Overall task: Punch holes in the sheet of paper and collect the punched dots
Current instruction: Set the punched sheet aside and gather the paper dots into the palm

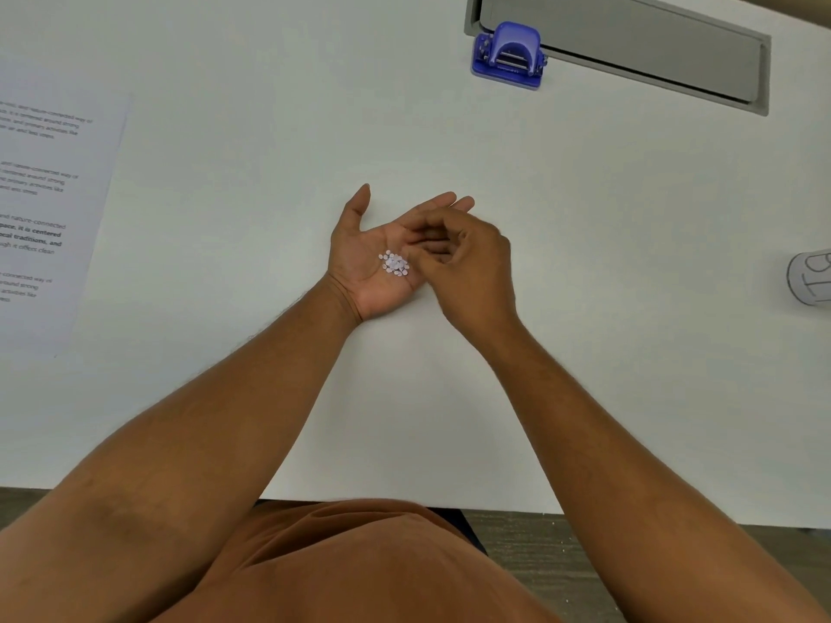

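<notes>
Your left hand [373, 258] lies palm-up on the white counter [270, 105], fingers spread and thumb pointing away from you; the punched dots [394, 263] sit in a small heap in the hollow of that palm — cradled, not pinched. Your right hand [467, 263] hovers over the left hand's fingers, its fingertips curled together just beside the heap; whether that grip pinches a dot you cannot tell, since the tips are hidden. The sheet of paper [49, 209] lies flat at the counter's left edge, well apart from both hands; the blue hole punch [508, 54] stands at the far side, beside a grey cable hatch [629, 42]; a white roll [811, 276] — partly cut off — lies at the right edge.
</notes>
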A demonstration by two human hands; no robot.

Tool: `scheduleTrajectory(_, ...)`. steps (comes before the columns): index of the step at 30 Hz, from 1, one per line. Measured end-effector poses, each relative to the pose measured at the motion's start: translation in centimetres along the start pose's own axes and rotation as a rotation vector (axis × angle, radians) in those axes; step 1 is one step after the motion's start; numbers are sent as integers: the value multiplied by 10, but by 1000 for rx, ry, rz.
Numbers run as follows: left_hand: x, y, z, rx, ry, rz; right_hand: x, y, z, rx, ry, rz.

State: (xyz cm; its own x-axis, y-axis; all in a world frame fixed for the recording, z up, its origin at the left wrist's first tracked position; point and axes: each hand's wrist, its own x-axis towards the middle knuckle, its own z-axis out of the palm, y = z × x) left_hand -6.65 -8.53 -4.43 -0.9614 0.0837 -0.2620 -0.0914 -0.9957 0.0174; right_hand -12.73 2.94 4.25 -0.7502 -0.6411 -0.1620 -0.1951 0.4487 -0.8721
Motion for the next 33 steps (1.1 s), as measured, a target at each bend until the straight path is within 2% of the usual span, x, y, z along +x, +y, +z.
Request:
scheduleTrajectory(3,0,0,1,-33,-6,6,2,10,-25,155,68,47)
scheduleTrajectory(5,-1,1,2,-24,1,14,-1,25,-46,166,135,59)
scheduleTrajectory(8,-2,1,2,-16,1,21,-13,55,-75,-13,165,62)
scheduleTrajectory(11,-2,1,2,-19,3,23,-31,81,-92,-232,86,53)
scheduleTrajectory(14,-2,1,2,-22,5,22,-47,97,-91,-290,23,46)
scheduleTrajectory(18,-3,0,3,-20,3,27,-65,104,-66,-382,78,-106)
scheduleTrajectory(21,-3,0,3,-8,13,29,-71,103,-42,-468,59,-182)
scheduleTrajectory(27,-4,-2,5,-6,17,33,-54,107,-44,-266,84,-181)
scheduleTrajectory(30,-5,-1,6,-7,12,37,-30,112,-62,-246,-10,-175)
scheduleTrajectory(33,-5,-2,6,-8,16,38,-7,111,-73,-228,-219,-190)
